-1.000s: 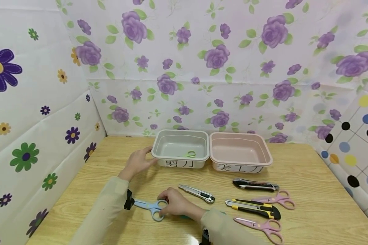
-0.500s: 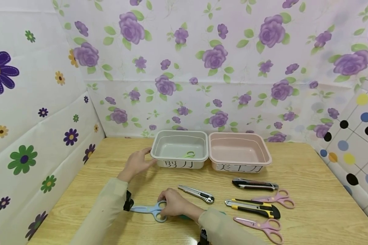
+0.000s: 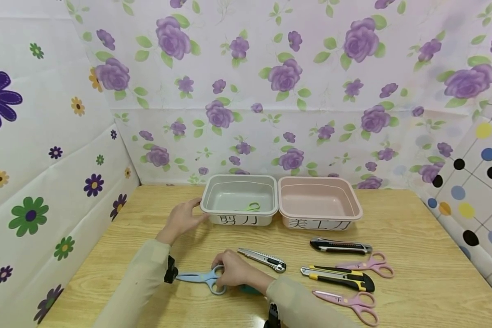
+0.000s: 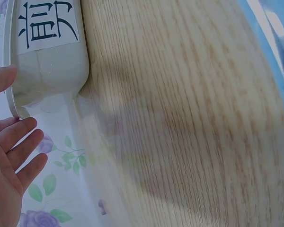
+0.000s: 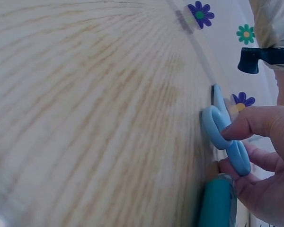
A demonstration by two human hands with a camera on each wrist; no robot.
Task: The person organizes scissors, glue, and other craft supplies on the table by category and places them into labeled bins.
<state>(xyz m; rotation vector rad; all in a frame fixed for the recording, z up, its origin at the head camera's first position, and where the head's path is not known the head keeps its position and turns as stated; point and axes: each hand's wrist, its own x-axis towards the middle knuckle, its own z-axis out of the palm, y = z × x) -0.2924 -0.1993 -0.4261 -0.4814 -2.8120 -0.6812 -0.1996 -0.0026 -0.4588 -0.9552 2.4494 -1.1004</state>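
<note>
In the head view my right hand (image 3: 234, 269) pinches the handle loops of light blue scissors (image 3: 201, 276), whose blades point left. The right wrist view shows my thumb on one loop of the scissors (image 5: 215, 127), with other fingers by the second loop. My left hand (image 3: 183, 220) touches the left end of a grey bin (image 3: 242, 212) with a paper label. In the left wrist view the thumb meets the bin's (image 4: 57, 66) rim and the other fingers lie loosely extended at its corner. A green scissors handle (image 3: 253, 207) shows inside this bin.
A pink bin (image 3: 320, 217) stands beside the grey one. A teal object (image 3: 249, 289) lies partly hidden under my right forearm. On the table are a silver utility knife (image 3: 262, 259), a black one (image 3: 340, 246), a yellow-black one (image 3: 338, 278) and pink scissors (image 3: 346, 300), (image 3: 369, 265).
The light blue scissors have turned slightly in my right hand, their blades now lying closer to level across the view. My left hand has stayed at the grey bin.
</note>
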